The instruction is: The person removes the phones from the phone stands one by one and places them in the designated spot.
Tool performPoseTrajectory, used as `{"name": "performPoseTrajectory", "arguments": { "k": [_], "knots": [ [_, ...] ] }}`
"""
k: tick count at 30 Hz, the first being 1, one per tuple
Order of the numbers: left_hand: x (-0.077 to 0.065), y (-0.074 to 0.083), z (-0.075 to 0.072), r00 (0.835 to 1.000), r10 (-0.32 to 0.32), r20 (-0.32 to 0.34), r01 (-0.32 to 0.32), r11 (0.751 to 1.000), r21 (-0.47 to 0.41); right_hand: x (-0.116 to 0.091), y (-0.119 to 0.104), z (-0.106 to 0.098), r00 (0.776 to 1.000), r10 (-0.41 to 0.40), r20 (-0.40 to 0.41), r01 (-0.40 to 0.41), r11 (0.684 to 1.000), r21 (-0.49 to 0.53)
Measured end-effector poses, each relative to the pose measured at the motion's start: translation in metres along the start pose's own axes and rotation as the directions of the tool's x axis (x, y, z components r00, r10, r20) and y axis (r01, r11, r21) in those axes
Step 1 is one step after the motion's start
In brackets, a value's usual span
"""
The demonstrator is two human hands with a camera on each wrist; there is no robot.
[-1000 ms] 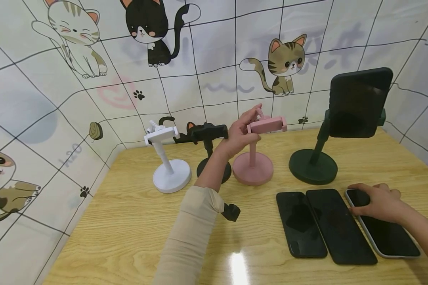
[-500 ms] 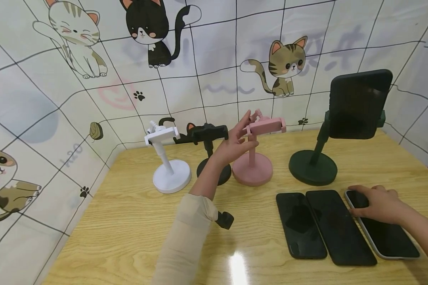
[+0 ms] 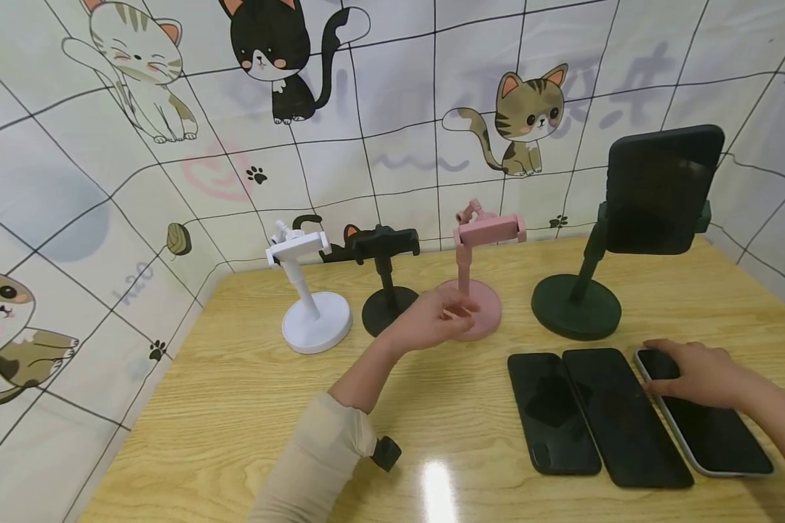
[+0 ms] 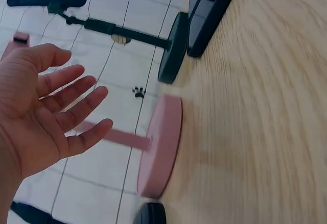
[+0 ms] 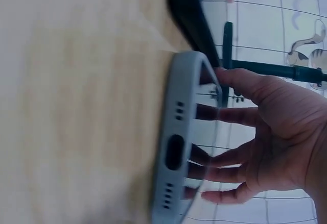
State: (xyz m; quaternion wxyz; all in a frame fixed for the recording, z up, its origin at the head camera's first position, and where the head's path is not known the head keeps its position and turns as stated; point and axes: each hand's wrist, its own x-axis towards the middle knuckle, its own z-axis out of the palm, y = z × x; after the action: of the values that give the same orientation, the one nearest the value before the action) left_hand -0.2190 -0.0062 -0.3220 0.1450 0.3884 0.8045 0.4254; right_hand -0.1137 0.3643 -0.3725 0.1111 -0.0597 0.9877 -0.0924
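Observation:
In the head view my left hand [image 3: 435,318] is in front of the pink phone stand [image 3: 490,231], before its round base. The left wrist view shows this hand [image 4: 56,106] with loosely bent, spread fingers holding nothing. At the right, my right hand [image 3: 703,372] rests on a silver-edged phone [image 3: 719,436] lying on the table. In the right wrist view the fingers [image 5: 235,157] touch the phone's glossy face and the thumb is by its edge. Left of it lie a large black phone [image 3: 628,421] and a smaller black phone [image 3: 552,414].
A white phone stand [image 3: 317,323] and a black phone stand [image 3: 386,243] stand left of the pink one. To the right, a dark green stand [image 3: 576,309] carries a black tablet-like device [image 3: 663,192]. Behind the wooden table [image 3: 235,407] hangs a cat-printed cloth.
My left hand has left the pink stand's clamp and dropped down toward its base, away from the clamp. The right hand has stayed on the silver-edged phone.

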Motion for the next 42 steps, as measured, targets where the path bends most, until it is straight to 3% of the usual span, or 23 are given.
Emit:
{"name": "performPoseTrajectory", "arguments": {
  "k": [3,6,9,11,14,16,18,22,26,30,32,37,39,42],
  "knots": [
    [0.007,0.016,0.006,0.993,0.060,0.098,-0.069,0.994,0.090,-0.002,-0.002,-0.013,1.000,0.009,0.018,-0.009,0.999,0.043],
    [0.017,0.034,0.012,0.986,0.096,0.135,-0.115,0.984,0.138,-0.003,-0.003,-0.031,0.999,0.029,0.012,-0.030,0.997,0.069],
    [0.030,0.050,0.018,0.986,0.102,0.132,-0.117,0.987,0.109,-0.004,-0.004,-0.054,0.997,0.060,-0.041,-0.054,0.990,0.126],
    [0.040,0.061,0.023,0.988,0.087,0.129,-0.096,0.993,0.067,-0.005,-0.008,-0.068,0.986,0.098,-0.132,-0.074,0.981,0.177],
    [0.057,0.077,0.032,0.992,0.064,0.109,-0.068,0.997,0.034,-0.008,-0.021,-0.089,0.938,0.156,-0.311,-0.073,0.962,0.264],
    [0.070,0.087,0.038,0.996,0.049,0.072,-0.051,0.998,0.033,-0.008,-0.032,-0.099,0.889,0.165,-0.427,-0.032,0.953,0.302],
    [0.083,0.094,0.042,0.999,0.041,0.018,-0.041,0.999,0.036,-0.009,-0.044,-0.108,0.855,0.150,-0.497,0.028,0.943,0.332],
    [0.102,0.101,0.050,0.997,0.008,-0.081,-0.008,1.000,0.000,-0.009,-0.058,-0.113,0.822,0.121,-0.556,0.098,0.932,0.348],
    [0.114,0.106,0.057,0.995,0.025,-0.099,-0.027,0.999,-0.020,-0.010,-0.062,-0.110,0.805,0.138,-0.578,0.092,0.932,0.351],
    [0.118,0.107,0.062,0.991,0.062,-0.117,-0.069,0.996,-0.060,-0.013,-0.063,-0.108,0.768,0.170,-0.617,0.043,0.948,0.315],
    [0.117,0.107,0.064,0.990,0.038,-0.136,-0.052,0.993,-0.103,-0.015,-0.064,-0.108,0.749,0.169,-0.641,0.028,0.958,0.285],
    [0.112,0.106,0.067,0.985,0.006,-0.173,-0.034,0.987,-0.159,-0.020,-0.064,-0.102,0.681,0.072,-0.729,0.121,0.971,0.208],
    [0.109,0.105,0.067,0.983,0.035,-0.180,-0.061,0.988,-0.140,-0.021,-0.065,-0.097,0.652,0.038,-0.757,0.155,0.971,0.183],
    [0.103,0.102,0.066,0.975,0.137,-0.176,-0.144,0.989,-0.031,-0.023,-0.068,-0.090,0.610,0.007,-0.792,0.200,0.966,0.163]
  ]
}}
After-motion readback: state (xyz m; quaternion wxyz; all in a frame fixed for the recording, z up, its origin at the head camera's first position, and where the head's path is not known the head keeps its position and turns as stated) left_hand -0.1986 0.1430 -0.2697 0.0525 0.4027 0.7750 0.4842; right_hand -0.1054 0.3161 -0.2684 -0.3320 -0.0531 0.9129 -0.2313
